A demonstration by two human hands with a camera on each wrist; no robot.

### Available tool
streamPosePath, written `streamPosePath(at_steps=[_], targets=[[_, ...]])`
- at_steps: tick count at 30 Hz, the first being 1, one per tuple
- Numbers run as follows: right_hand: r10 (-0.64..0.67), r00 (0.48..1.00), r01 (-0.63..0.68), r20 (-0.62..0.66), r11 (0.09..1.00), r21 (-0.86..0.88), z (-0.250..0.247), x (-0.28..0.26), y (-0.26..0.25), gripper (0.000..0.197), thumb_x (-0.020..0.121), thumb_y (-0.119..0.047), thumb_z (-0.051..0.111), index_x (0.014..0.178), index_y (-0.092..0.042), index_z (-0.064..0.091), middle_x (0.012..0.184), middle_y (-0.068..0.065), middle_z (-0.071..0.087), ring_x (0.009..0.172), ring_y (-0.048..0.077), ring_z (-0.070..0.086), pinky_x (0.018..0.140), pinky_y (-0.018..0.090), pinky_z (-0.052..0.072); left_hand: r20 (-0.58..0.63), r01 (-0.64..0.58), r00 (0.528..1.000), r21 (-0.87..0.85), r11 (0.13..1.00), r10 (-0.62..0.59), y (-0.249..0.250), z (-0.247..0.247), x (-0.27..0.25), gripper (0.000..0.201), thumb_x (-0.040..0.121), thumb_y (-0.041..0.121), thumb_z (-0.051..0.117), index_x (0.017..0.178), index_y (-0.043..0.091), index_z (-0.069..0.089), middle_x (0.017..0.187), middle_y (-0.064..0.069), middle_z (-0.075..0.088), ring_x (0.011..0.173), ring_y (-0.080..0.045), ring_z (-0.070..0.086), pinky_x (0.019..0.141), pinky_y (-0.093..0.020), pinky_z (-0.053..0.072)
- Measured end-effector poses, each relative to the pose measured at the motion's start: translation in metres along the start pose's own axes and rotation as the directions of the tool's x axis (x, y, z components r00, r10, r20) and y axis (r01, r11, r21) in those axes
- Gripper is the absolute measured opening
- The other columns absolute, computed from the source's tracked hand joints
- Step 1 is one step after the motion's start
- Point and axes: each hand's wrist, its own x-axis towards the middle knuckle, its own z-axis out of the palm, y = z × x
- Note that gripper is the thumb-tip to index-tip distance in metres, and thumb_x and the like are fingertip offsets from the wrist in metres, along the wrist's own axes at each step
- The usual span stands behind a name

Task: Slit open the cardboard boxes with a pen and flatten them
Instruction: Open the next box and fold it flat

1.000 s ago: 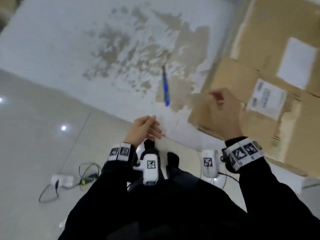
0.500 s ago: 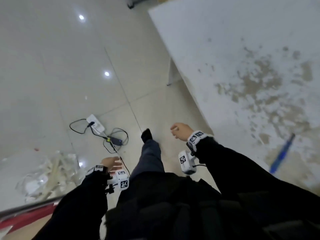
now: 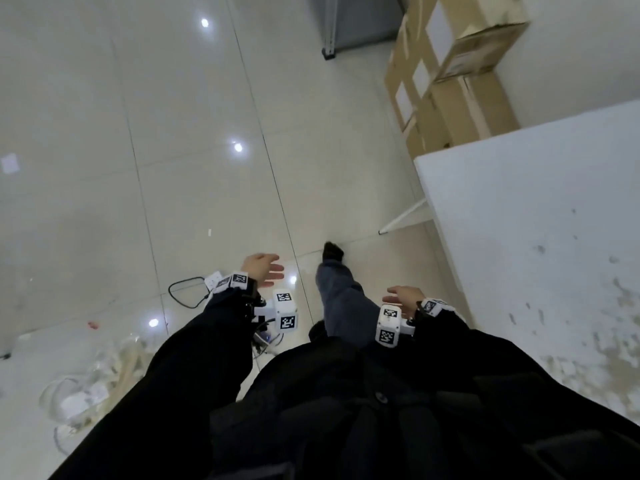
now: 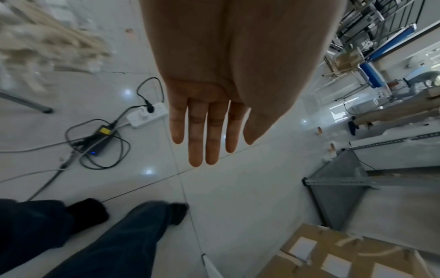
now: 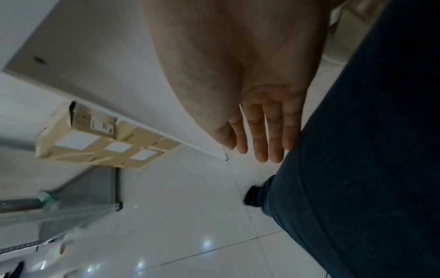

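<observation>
The left hand (image 3: 260,271) is held out over the pale glossy tiled floor (image 3: 173,133) with its fingers (image 4: 207,135) straight and together, and nothing is carried in it. The right hand (image 3: 403,299) is likewise seen with relaxed, extended fingers (image 5: 266,135), empty, just beside the dark blue trouser leg (image 3: 343,299). A stack of brown cardboard boxes with white labels (image 3: 453,74) is seen standing on the floor by the wall, beyond the far corner of the white worn-topped table (image 3: 519,220), well apart from both hands; the boxes are closed and unflattened. No pen can be made out in any view. To the left of the legs, a white power strip with black cables and a black adapter (image 4: 142,116) is seen lying on the tiles. A heap of clear plastic wrapping with pale strips (image 3: 86,382) lies at the lower left of the head view. A grey metal shelf frame (image 4: 338,188) stands near the boxes.
</observation>
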Motion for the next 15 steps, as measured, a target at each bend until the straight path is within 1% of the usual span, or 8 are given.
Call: streamPosePath(at_steps=[3,5,6,7,9,11,13,15], targets=[[-0.02,0.999,0.022,0.049,0.999,-0.042,0.029,0.017,-0.072,0.016,0.098,-0.013,0.041,0.092,-0.004,0.053,0.078,0.007,0.056,0.063,0.018,0.052,0.053,0.026,0.038,0.014,-0.023,1.0,0.024,0.999,0.022,0.055,-0.007,0.032,0.028,0.098,0.018,0.048,0.119,0.003,0.056,0.097,-0.012,0.064,0.073,-0.021,0.062,0.06,-0.027,0.043],[-0.038,0.989,0.05,0.146,0.996,-0.076,0.047,0.024,-0.125,0.022,0.098,-0.011,0.038,0.08,-0.009,0.049,0.067,0.004,0.056,0.054,0.015,0.051,0.049,0.022,0.036,-0.004,0.004,1.0,0.032,0.999,-0.004,0.089,-0.021,0.051,0.025,0.098,0.018,0.047,0.117,0.004,0.056,0.09,-0.01,0.064,0.072,-0.021,0.061,0.061,-0.027,0.043],[-0.062,0.981,0.076,0.185,0.995,-0.069,0.054,0.025,-0.154,0.021,0.098,-0.011,0.036,0.08,-0.01,0.048,0.064,0.003,0.055,0.052,0.014,0.05,0.048,0.021,0.035,-0.014,0.032,0.999,0.042,0.999,-0.031,0.106,-0.029,0.058,0.023,0.098,0.017,0.047,0.115,0.005,0.056,0.085,-0.009,0.063,0.071,-0.02,0.061,0.062,-0.028,0.043],[-0.097,0.977,0.11,0.188,0.992,-0.057,0.059,0.027,-0.183,0.018,0.099,-0.012,0.037,0.085,-0.011,0.049,0.066,0.004,0.055,0.053,0.014,0.051,0.05,0.022,0.036,-0.031,0.06,0.998,0.058,0.997,-0.058,0.124,-0.038,0.065,0.02,0.098,0.016,0.046,0.113,0.006,0.056,0.082,-0.008,0.062,0.07,-0.02,0.06,0.063,-0.028,0.042],[-0.215,0.965,0.229,0.153,0.97,-0.085,0.066,0.024,-0.232,0.013,0.099,-0.016,0.042,0.099,-0.009,0.052,0.075,0.006,0.057,0.061,0.016,0.054,0.054,0.024,0.041,-0.068,0.107,0.992,0.059,0.992,-0.103,0.152,-0.057,0.076,0.015,0.099,0.015,0.046,0.108,0.006,0.054,0.079,-0.008,0.061,0.068,-0.021,0.059,0.063,-0.027,0.04],[-0.309,0.94,0.328,0.143,0.935,-0.133,0.072,0.026,-0.288,0.015,0.098,-0.017,0.044,0.107,-0.009,0.052,0.076,0.005,0.058,0.061,0.015,0.055,0.054,0.024,0.041,-0.126,0.135,0.984,0.078,0.988,-0.125,0.19,-0.079,0.098,0.013,0.098,0.013,0.045,0.107,0.006,0.052,0.076,-0.008,0.058,0.065,-0.021,0.057,0.06,-0.026,0.037],[-0.33,0.935,0.346,0.13,0.929,-0.132,0.073,0.027,-0.33,0.014,0.098,-0.015,0.043,0.107,-0.01,0.052,0.074,0.004,0.057,0.059,0.014,0.053,0.053,0.024,0.039,-0.163,0.157,0.977,0.122,0.98,-0.136,0.225,-0.094,0.115,0.011,0.098,0.012,0.044,0.106,0.006,0.05,0.074,-0.008,0.057,0.063,-0.021,0.055,0.058,-0.025,0.033],[-0.332,0.935,0.344,0.123,0.934,-0.098,0.071,0.035,-0.367,0.017,0.098,-0.015,0.042,0.11,-0.008,0.052,0.074,0.004,0.056,0.059,0.014,0.053,0.052,0.023,0.039,-0.156,0.164,0.978,0.146,0.976,-0.141,0.266,-0.102,0.133,0.011,0.098,0.012,0.044,0.106,0.006,0.049,0.075,-0.009,0.057,0.064,-0.021,0.054,0.057,-0.026,0.031]])
